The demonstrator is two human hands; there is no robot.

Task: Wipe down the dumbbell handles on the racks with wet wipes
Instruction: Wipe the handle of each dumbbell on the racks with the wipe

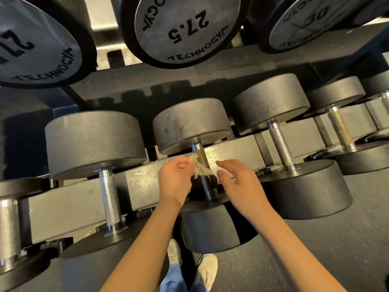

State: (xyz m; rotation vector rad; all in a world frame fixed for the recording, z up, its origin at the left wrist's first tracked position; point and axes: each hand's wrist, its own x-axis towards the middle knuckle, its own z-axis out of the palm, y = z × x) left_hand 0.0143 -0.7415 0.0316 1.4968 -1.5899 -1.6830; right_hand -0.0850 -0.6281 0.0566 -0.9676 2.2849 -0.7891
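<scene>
1. The 27.5 dumbbell (185,28) on the upper rack looms over us.
2. Our left hand (175,180) and right hand (237,182) pinch the wet wipe (202,170) against the middle handle (202,158).
3. Neighbouring dumbbells (109,199) flank it closely.

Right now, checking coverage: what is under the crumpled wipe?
The knurled metal handle of the middle black dumbbell; the crumpled off-white wipe crosses it, and the band it covers is hidden.
</scene>
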